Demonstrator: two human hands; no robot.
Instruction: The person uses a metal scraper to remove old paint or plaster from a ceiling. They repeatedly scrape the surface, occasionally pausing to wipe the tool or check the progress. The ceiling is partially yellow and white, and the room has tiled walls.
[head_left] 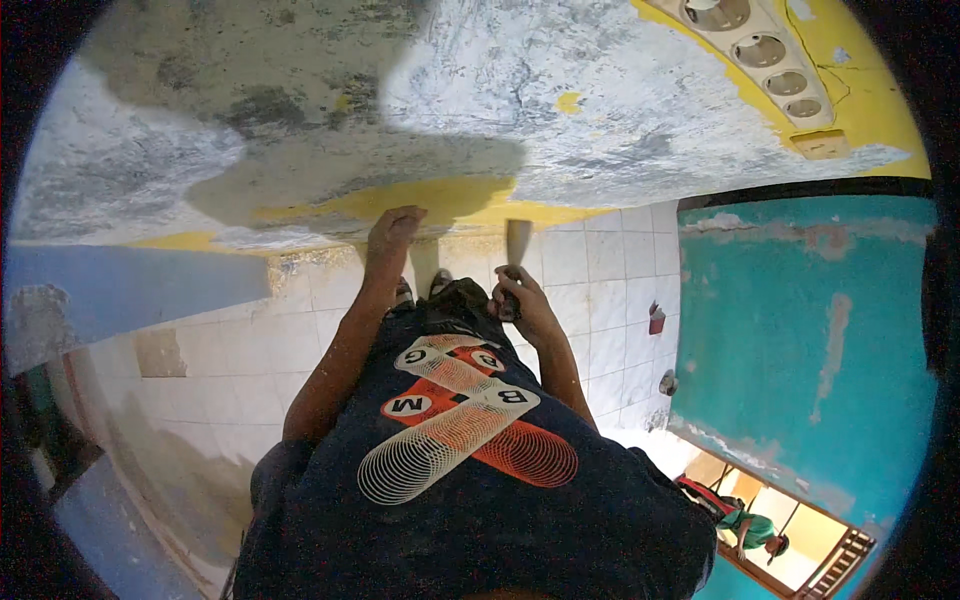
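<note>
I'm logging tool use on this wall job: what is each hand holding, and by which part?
The right hand grips a scraper by its handle, blade toward the wall. The left hand holds nothing; its fingers rest against the wall's yellow strip.

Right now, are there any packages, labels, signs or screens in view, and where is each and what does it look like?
No packages, signs or screens show.
Shirt print: on the person's dark shirt, low centre; orange and white spiral bands with round white and black lettered discs.
Socket strip: top right on the yellow wall patch; cream bar with round openings, unlabelled as far as can be seen.
</note>
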